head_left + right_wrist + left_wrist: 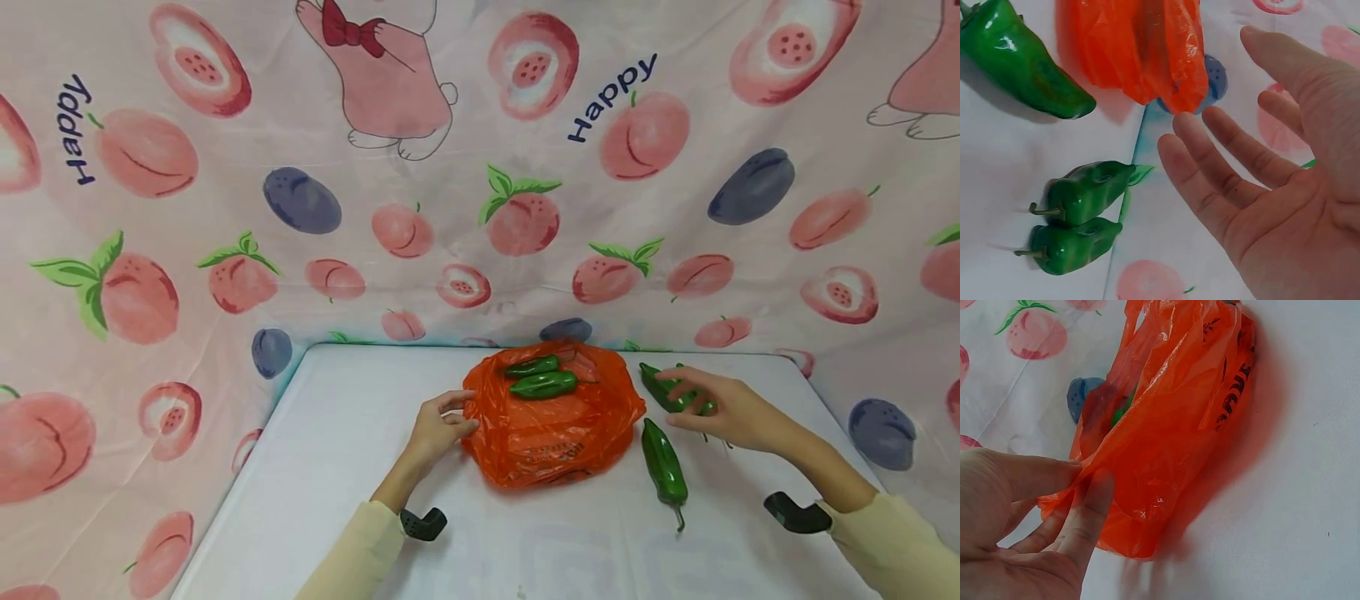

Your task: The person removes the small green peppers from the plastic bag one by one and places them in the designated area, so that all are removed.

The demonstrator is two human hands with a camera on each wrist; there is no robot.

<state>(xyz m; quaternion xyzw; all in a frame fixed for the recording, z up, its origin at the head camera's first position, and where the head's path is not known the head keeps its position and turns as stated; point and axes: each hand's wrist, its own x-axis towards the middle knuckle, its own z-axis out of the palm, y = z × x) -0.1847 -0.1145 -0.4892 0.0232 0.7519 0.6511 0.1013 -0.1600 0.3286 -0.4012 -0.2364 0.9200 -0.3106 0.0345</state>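
Note:
My left hand [437, 429] pinches the left edge of an orange plastic bag [570, 437], thumb on one side of the film and fingers on the other, as the left wrist view shows. Two green peppers [543, 385] lie inside the bag's open mouth. To the right, my right hand [738, 412] hovers with spread, relaxed fingers and nothing held. Beneath it, two peppers [1088, 194] lie side by side on the table, partly hidden in the head view. A third loose pepper [663, 467] lies nearer, stem toward me, just right of the bag.
The white table [330, 450] ends at the back against a pink cloth [450, 200] printed with fruit, which also hangs at both sides. A black device [424, 525] sits at the left wrist, another [797, 512] at the right.

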